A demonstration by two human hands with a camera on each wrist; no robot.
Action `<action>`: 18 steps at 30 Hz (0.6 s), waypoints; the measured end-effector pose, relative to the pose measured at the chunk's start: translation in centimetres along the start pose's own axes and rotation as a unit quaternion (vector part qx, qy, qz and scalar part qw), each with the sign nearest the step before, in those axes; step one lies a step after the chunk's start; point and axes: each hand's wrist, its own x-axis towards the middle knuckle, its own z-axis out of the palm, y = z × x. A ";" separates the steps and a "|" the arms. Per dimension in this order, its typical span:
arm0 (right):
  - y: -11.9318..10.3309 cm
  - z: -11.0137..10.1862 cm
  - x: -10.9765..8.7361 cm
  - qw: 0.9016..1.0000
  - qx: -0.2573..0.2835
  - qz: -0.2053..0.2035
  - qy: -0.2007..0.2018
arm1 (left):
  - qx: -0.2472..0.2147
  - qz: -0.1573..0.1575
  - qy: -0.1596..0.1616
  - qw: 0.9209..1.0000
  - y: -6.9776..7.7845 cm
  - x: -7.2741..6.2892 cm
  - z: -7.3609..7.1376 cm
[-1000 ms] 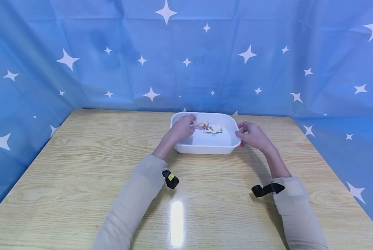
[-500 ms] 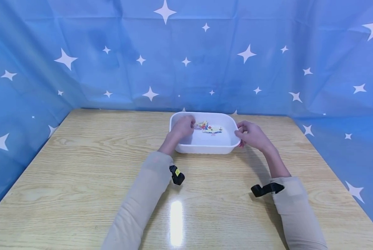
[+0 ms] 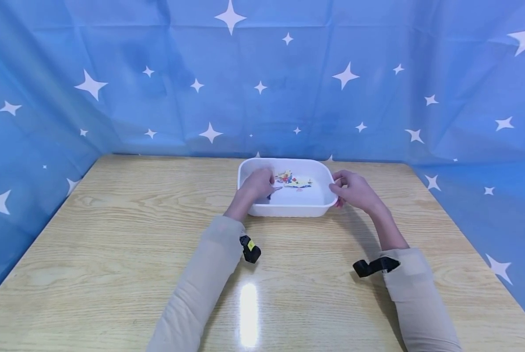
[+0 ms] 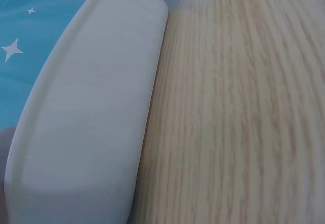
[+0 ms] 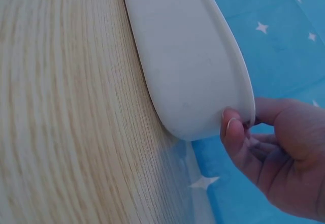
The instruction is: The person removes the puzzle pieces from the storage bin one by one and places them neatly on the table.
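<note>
A white plastic basin (image 3: 288, 210) with rounded corners stands near the back edge of the wooden table. Reaching over its left side, my left hand (image 3: 258, 185) is down inside with curled fingers. A flat, thin piece (image 3: 278, 188) sticks out at those fingers, apparently pinched; the fingertips themselves are hidden. Several colourful printed cutouts (image 3: 297, 183), yellow, red and blue, lie on the basin floor. My right hand (image 3: 352, 189) grips the basin's right end, thumb at the rim and fingers against the outer wall. The left wrist view shows mostly the basin's outer wall (image 4: 91, 102).
A light wood-grain table (image 3: 112, 254) reaches forward from the basin. Behind and at both sides hangs a blue cloth (image 3: 178, 58) with white stars. Each sleeve carries a small black camera (image 3: 251, 250) at the wrist.
My left hand has shifted slightly toward me inside the basin. A piece that lay near its fingers has left its place, and a thin edge now shows at the hand. The right hand stays put.
</note>
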 end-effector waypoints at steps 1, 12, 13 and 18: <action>0.0 0.0 0.0 1.000 -0.001 0.000 -0.001 | 0.002 0.003 -0.006 1.000 0.0 -0.1 0.0; 0.1 0.0 0.2 1.000 -0.003 0.004 -0.001 | 0.024 0.021 -0.018 0.999 -0.1 -0.1 0.4; 0.0 0.0 0.2 1.000 -0.003 0.003 -0.001 | 0.021 0.023 -0.013 0.999 -0.1 0.0 0.4; -0.1 0.1 0.0 1.000 -0.005 0.000 0.006 | -0.014 0.046 0.024 0.999 -0.2 0.1 0.2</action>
